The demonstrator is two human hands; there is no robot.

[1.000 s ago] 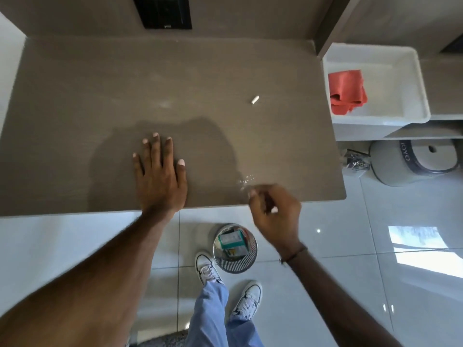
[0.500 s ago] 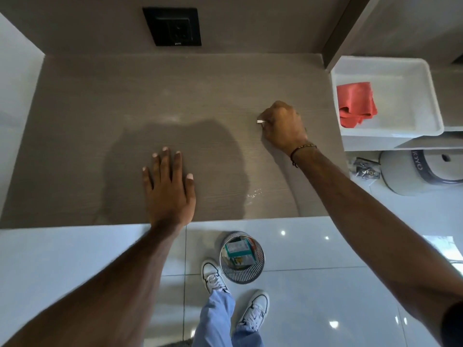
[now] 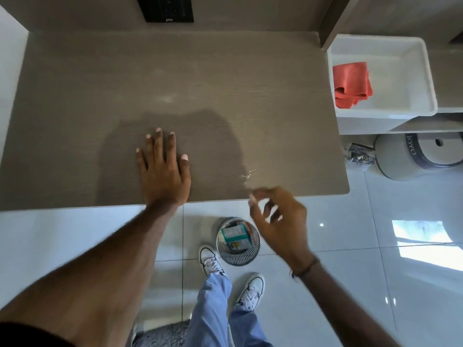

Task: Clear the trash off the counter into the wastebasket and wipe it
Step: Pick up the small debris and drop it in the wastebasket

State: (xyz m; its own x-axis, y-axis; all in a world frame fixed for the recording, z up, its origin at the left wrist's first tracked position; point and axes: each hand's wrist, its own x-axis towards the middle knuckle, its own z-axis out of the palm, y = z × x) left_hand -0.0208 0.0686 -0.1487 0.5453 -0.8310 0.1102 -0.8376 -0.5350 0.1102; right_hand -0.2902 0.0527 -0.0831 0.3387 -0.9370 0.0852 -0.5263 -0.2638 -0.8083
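The counter (image 3: pixel 175 83) fills most of the view and looks bare of solid trash now, just a small glint of wet drops or clear scraps (image 3: pixel 249 173) near the front edge on the right side. Off the right end sits a white tub (image 3: pixel 423 78) with a folded red cloth (image 3: pixel 352 83) in it, which I'd guess is the wiper.

Down on the floor tiles, the round wastebasket (image 3: pixel 238 257) stands just in front of the counter edge, with a teal box and other bits already inside.

Left hand (image 3: pixel 164 176) lies flat on the counter, fingers spread, gripping nothing. Right hand (image 3: pixel 278 219) hangs past the front edge, above and slightly right of the wastebasket, fingers loosely curled. It's blurred, so I can't tell if a small scrap is pinched in there or not.

Key relation: the basket mouth lies below and a bit left of the right hand, clearly the nearer one. The cloth is far right, again on the right hand's side.
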